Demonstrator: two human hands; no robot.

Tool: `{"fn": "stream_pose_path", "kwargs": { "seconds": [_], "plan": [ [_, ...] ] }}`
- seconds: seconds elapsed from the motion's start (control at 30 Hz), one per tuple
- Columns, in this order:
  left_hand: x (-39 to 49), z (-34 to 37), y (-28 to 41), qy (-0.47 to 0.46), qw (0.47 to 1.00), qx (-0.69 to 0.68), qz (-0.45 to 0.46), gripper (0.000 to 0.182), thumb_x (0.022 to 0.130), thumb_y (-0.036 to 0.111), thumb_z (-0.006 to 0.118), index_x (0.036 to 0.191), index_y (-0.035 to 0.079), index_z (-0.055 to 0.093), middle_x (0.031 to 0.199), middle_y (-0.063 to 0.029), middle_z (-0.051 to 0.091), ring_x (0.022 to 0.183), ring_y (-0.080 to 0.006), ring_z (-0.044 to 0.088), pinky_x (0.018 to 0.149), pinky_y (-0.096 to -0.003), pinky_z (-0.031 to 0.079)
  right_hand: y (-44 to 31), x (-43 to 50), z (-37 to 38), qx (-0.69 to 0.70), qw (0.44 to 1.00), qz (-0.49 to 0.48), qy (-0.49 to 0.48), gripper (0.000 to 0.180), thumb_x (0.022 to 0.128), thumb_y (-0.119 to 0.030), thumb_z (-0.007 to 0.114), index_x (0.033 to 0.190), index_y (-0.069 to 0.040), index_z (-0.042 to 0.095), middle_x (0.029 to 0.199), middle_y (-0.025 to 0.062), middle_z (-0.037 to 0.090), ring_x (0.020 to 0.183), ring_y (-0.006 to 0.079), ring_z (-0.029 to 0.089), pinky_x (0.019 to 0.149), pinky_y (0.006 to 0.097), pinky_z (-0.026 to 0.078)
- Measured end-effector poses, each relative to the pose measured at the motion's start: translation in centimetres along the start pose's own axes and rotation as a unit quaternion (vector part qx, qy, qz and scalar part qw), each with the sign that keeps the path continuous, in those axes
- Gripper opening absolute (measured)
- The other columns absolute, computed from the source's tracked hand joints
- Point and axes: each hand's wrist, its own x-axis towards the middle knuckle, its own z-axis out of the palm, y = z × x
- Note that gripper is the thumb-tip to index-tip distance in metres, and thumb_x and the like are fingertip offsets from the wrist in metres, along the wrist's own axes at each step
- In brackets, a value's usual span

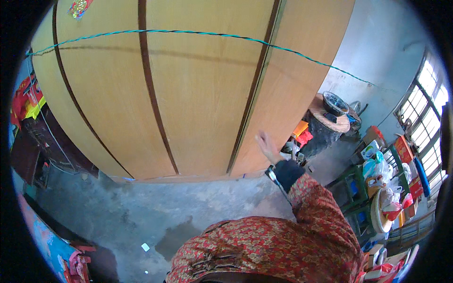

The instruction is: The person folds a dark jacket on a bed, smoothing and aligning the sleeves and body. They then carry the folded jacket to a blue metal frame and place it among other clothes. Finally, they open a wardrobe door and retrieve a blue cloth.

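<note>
My right hand [268, 148] is raised in front of the right-hand panel of a tall wooden wardrobe [208, 106]. The fingers are stretched out and blurred, and I see nothing in them. Whether the fingertips touch the panel, I cannot tell. A dark cuff [289, 174] and a red floral sleeve [318, 201] cover that arm. My left hand is out of view. Dark vertical strips [155, 102] divide the wardrobe's pale front. A twisted green cord [198, 33] stretches across it, casting a shadow on the wood.
At the right stand a woven round lid [331, 118] with a metal basin [334, 103], and green chairs [348, 192] piled with plastic bags [377, 168]. Dark furniture [53, 131] is at the left. A small white piece [145, 247] lies on the concrete floor [116, 208].
</note>
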Motion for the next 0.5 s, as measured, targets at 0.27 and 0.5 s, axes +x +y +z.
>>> {"fn": "stream_pose_path", "kwargs": {
  "seconds": [0.27,0.5],
  "plan": [
    [-0.1,0.0,0.6,0.035,0.999,-0.018,-0.021,0.022,0.084,0.024,0.058,0.077,0.003,0.059,0.065,-0.0036,0.057,0.056,-0.0161,0.051,0.053,-0.0320,0.041,-13.3,10.1,1.0,0.093,0.986,-0.060,0.125,0.059,0.091,-0.032,0.058,0.131,0.006,0.038,0.122,0.0227,0.053,0.111,0.0300,0.053,0.096,0.0401,0.042],
    [-2.5,0.1,-0.6,0.069,0.996,-0.056,-0.026,0.021,0.083,0.023,0.059,0.077,0.003,0.059,0.064,-0.0029,0.056,0.056,-0.0152,0.051,0.052,-0.0313,0.041,-15.3,8.1,2.4,0.074,0.992,-0.081,0.069,0.048,0.089,-0.027,0.060,0.124,0.004,0.047,0.112,0.0180,0.060,0.103,0.0259,0.057,0.091,0.0358,0.045]
  ]
}}
